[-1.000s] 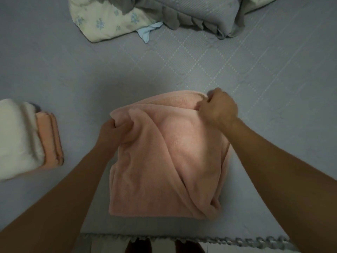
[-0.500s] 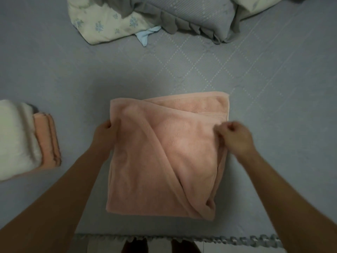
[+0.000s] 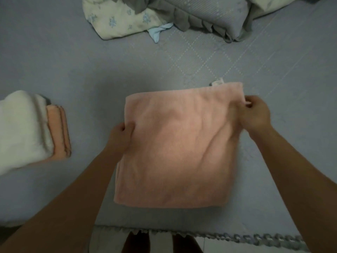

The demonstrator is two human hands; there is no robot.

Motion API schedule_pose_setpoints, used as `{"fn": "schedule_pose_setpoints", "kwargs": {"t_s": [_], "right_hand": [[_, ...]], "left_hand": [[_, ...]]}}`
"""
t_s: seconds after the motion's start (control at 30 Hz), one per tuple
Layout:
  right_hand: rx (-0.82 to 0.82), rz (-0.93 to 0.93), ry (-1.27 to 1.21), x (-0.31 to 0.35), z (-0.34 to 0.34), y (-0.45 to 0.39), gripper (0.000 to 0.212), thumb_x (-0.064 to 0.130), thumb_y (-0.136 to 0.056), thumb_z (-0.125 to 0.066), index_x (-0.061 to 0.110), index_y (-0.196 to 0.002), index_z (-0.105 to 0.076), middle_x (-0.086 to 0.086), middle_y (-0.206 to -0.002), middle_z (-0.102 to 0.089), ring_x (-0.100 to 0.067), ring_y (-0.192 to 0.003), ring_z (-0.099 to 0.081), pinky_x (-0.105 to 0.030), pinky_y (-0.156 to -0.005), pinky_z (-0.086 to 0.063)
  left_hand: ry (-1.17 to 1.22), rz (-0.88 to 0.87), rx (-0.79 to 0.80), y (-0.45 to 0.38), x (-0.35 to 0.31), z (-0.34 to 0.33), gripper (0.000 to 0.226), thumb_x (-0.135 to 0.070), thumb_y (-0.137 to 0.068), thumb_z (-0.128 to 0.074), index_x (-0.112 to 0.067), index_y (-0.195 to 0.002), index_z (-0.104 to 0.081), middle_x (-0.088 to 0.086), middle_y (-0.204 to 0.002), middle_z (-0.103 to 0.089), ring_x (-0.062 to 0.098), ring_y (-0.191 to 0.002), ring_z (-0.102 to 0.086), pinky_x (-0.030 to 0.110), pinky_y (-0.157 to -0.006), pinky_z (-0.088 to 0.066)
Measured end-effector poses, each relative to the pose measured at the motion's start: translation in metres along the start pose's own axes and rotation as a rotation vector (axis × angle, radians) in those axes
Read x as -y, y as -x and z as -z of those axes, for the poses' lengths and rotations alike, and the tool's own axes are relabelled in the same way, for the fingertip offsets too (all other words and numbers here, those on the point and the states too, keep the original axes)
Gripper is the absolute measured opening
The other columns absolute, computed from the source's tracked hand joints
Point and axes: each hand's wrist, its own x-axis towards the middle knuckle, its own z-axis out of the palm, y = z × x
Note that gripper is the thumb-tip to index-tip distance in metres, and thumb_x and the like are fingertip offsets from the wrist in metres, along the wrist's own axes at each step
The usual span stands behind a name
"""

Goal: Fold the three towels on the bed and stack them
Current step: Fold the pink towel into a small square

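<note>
Pink towel flat on bed; left hand grips left edge, right hand pinches right edge

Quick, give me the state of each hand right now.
Left hand: grips the left edge of the pink towel.
Right hand: pinches the towel's right edge near the far corner.
</note>
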Motion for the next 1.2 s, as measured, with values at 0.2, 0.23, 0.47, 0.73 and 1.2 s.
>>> {"fn": "schedule_pose_setpoints", "kwargs": {"t_s": [0.2,0.23,0.47,0.73,1.2], "right_hand": [[0.052,-0.178,-0.053,-0.064,-0.018,0.063,0.044,0.049,-0.078,-0.06,0.018,-0.11,-0.065,0.0,-0.099,-0.069,-0.022,-0.095,-0.065,-0.036,-0.086,-0.051],[0.07,-0.203,-0.061,-0.073,-0.018,0.082,0.044,0.053,-0.077,-0.058,0.021,-0.106,-0.065,0.002,-0.098,-0.069,-0.021,-0.093,-0.065,-0.037,-0.084,-0.051],[0.196,-0.303,-0.242,-0.115,0.001,0.183,0.051,0.056,-0.073,-0.075,0.025,-0.109,-0.056,0.011,-0.097,-0.068,-0.006,-0.086,-0.064,-0.03,-0.066,-0.05],[0.529,-0.292,-0.342,-0.122,0.029,0.209,0.022,0.031,-0.08,-0.074,0.028,-0.102,-0.071,0.015,-0.094,-0.076,-0.005,-0.089,-0.07,-0.015,-0.069,-0.05],[0.05,-0.382,-0.538,-0.135,0.049,0.249,0.015,0.001,-0.084,-0.066,0.008,-0.093,-0.057,-0.015,-0.091,-0.057,-0.024,-0.068,-0.051,-0.032,-0.06,-0.043]], "left_hand": [[0.104,0.021,-0.093,0.033,0.029,0.006,0.032,-0.043,-0.094,-0.056,-0.02,-0.072,-0.058,-0.008,-0.063,-0.049,0.004,-0.057,-0.041,0.027,-0.051,-0.035],[0.091,0.049,-0.07,0.041,0.036,0.009,0.031,-0.044,-0.091,-0.06,-0.019,-0.072,-0.059,-0.009,-0.062,-0.051,0.004,-0.058,-0.043,0.026,-0.05,-0.036],[0.137,0.205,0.252,0.104,0.093,0.025,0.045,-0.045,-0.068,-0.07,-0.007,-0.091,-0.074,0.005,-0.081,-0.073,0.019,-0.077,-0.066,0.037,-0.07,-0.052],[0.095,0.129,0.161,0.157,0.119,0.034,0.043,-0.049,-0.066,-0.071,-0.013,-0.09,-0.076,0.009,-0.086,-0.077,0.018,-0.079,-0.068,0.043,-0.076,-0.055],[-0.018,0.111,0.222,0.199,0.124,0.046,0.028,-0.023,-0.096,-0.06,0.0,-0.08,-0.061,0.008,-0.074,-0.051,0.019,-0.073,-0.049,0.031,-0.062,-0.032]]}}
